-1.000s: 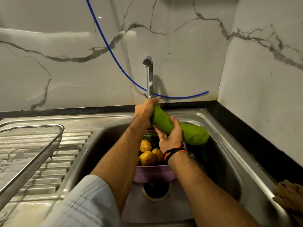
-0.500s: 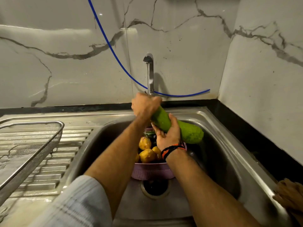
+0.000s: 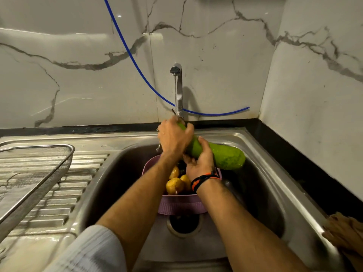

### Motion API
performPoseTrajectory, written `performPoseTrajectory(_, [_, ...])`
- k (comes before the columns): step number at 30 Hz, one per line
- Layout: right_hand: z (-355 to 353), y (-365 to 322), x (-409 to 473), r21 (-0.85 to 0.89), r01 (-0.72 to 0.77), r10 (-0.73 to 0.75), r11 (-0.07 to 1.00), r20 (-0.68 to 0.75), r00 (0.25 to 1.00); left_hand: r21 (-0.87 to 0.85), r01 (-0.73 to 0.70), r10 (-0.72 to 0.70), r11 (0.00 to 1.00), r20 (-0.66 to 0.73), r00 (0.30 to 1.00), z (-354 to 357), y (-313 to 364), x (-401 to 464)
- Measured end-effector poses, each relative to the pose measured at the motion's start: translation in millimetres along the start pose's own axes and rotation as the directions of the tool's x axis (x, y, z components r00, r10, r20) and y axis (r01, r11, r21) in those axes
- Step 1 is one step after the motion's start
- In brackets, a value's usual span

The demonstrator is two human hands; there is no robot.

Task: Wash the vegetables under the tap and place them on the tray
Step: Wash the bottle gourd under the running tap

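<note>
Gourd [image 3: 225, 156] held over the sink [image 3: 275, 173], tilted, narrow end up under the tap [image 3: 177, 85], thick end lower right of tap. Left hand [image 3: 174, 138] fingers clamped on narrow end. Right hand [image 3: 200, 161] fingers wrapped round the middle. Pink basket [image 3: 182, 205] below tap, in the sink, holds yellow vegetables [image 3: 174, 185]. Mesh tray [image 3: 39, 173] far left of tap on the drainboard.
</note>
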State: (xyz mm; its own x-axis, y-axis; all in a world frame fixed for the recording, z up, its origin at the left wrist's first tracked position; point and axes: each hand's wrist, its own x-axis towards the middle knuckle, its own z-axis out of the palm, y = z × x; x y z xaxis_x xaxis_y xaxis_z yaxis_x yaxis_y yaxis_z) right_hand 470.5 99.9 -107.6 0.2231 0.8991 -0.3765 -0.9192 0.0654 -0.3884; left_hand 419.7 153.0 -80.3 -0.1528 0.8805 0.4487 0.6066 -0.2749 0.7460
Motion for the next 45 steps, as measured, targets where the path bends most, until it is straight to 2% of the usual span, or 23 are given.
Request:
performPoseTrajectory(2, [2.2, 1.6, 2.9, 0.034, 0.043, -0.043, 0.998, -0.001, 0.999, -0.02, 0.156, -0.153, 0.988, 0.104, 0.983, -12.5, 10.7, 23.7])
performPoseTrajectory(5, [2.6, 3.7, 3.4, 0.051, 0.082, -0.082, 0.995, -0.005, 0.997, -0.17, 0.428, -0.35, 0.888, 0.355, 0.867, -28.8, 21.5, 38.7])
performPoseTrajectory(6, [2.4, 2.8, 4.0, 0.053, 0.084, -0.083, 0.995, -0.011, 0.996, -0.239, 0.475, -0.37, 0.847, 0.376, 0.85, -29.1, 20.1, 37.2])
performPoseTrajectory(7, [3.1, 1.5, 3.8, 0.042, 0.079, -0.078, 0.996, -0.015, 0.997, -0.309, 0.478, -0.375, 0.822, 0.339, 0.863, -26.1, 17.6, 31.6])
performPoseTrajectory(9, [2.7, 2.3, 2.0, 0.003, 0.044, -0.044, 0.999, -0.017, 0.999, -0.401, 0.318, -0.305, 0.859, 0.096, 0.947, -13.7, 12.4, 8.8])
performPoseTrajectory(11, [1.3, 6.6, 0.0, -0.018, 0.009, -0.009, 1.0, -0.007, 1.0, -0.289, 0.058, -0.096, 0.956, -0.122, 0.988, -0.5, 10.6, -20.0])
performPoseTrajectory(13, [-1.0, 7.8, -3.0, -0.053, -0.015, 0.016, 0.998, 0.028, 0.999, -0.149, -0.104, 0.082, 0.983, -0.149, 0.985, 9.9, 6.6, -35.1])
performPoseTrajectory(15, [-1.4, 5.9, -5.3, -0.062, -0.034, 0.037, 0.997, 0.047, 0.998, -0.1, -0.111, 0.102, 0.989, -0.092, 0.991, 10.7, 1.8, -31.3])
performPoseTrajectory(18, [1.2, 2.5, -2.6, -0.005, -0.011, 0.011, 1.0, -0.005, 1.0, -0.078, 0.026, -0.03, 0.997, -0.043, 0.999, -3.6, 5.7, -5.7])
performPoseTrajectory(20, [3.3, 2.0, -0.9, 0.013, 0.01, -0.01, 1.0, -0.014, 1.0, -0.082, 0.201, -0.194, 0.976, 0.084, 0.977, -15.3, 13.8, 15.7])
performPoseTrajectory(22, [4.7, 2.0, 0.3, 0.029, 0.025, -0.024, 0.999, -0.01, 1.0, -0.15, 0.403, -0.359, 0.903, 0.251, 0.899, -28.1, 19.8, 29.0])
performPoseTrajectory(24, [4.1, 2.1, 2.7, 0.028, 0.048, -0.047, 0.998, -0.018, 0.999, -0.267, 0.525, -0.426, 0.808, 0.351, 0.834, -34.8, 20.1, 30.8])
performPoseTrajectory(25, [3.4, 2.5, 4.6, 0.018, 0.054, -0.054, 0.998, -0.021, 0.998, -0.311, 0.51, -0.418, 0.802, 0.319, 0.851, -33.0, 19.6, 25.9])
performPoseTrajectory(26, [3.9, 3.1, 4.9, 0.012, 0.052, -0.052, 0.999, -0.02, 0.998, -0.341, 0.43, -0.373, 0.836, 0.222, 0.901, -27.5, 17.6, 17.5])
performPoseTrajectory(28, [2.8, 7.2, 4.5, 0.003, 0.038, -0.038, 0.999, -0.016, 0.999, -0.307, 0.157, -0.174, 0.939, -0.029, 0.984, -12.1, 13.1, -7.0])
performPoseTrajectory(29, [2.1, 8.8, 3.2, -0.005, 0.027, -0.027, 1.0, -0.017, 1.0, -0.23, 0.026, -0.053, 0.973, -0.111, 0.992, -5.5, 11.3, -19.1])
performPoseTrajectory(31, [0.2, 9.2, -0.5, -0.031, -0.001, 0.001, 1.0, -0.012, 1.0, -0.09, -0.119, 0.104, 0.989, -0.15, 0.983, 6.2, 4.9, -30.9])
performPoseTrajectory(33, [-1.4, 6.4, -3.4, -0.038, -0.019, 0.019, 0.999, -0.009, 1.0, -0.041, -0.118, 0.115, 0.992, -0.079, 0.99, 7.0, 1.8, -26.2])
performPoseTrajectory(35, [0.1, 2.0, -3.4, -0.023, -0.002, 0.002, 1.0, -0.016, 1.0, -0.025, -0.042, 0.042, 0.999, -0.009, 0.999, -0.5, 4.8, -11.8])
performPoseTrajectory(37, [2.3, 1.8, -2.1, -0.002, 0.036, -0.036, 0.999, -0.009, 0.999, -0.053, 0.103, -0.1, 0.993, 0.051, 0.994, -11.3, 13.9, 8.1])
performPoseTrajectory(40, [4.5, 3.3, 0.7, 0.014, 0.059, -0.059, 0.998, -0.005, 0.998, -0.066, 0.339, -0.324, 0.938, 0.173, 0.93, -23.3, 23.1, 31.0])
performPoseTrajectory(42, [3.2, 1.7, 2.2, 0.016, 0.057, -0.057, 0.998, -0.006, 0.998, -0.151, 0.475, -0.421, 0.867, 0.291, 0.859, -28.1, 21.0, 34.3])
performPoseTrajectory(45, [1.0, 0.2, 4.3, -0.009, 0.056, -0.056, 0.998, 0.004, 0.998, -0.43, 0.617, -0.471, 0.659, 0.404, 0.784, -28.0, 9.6, 26.1])
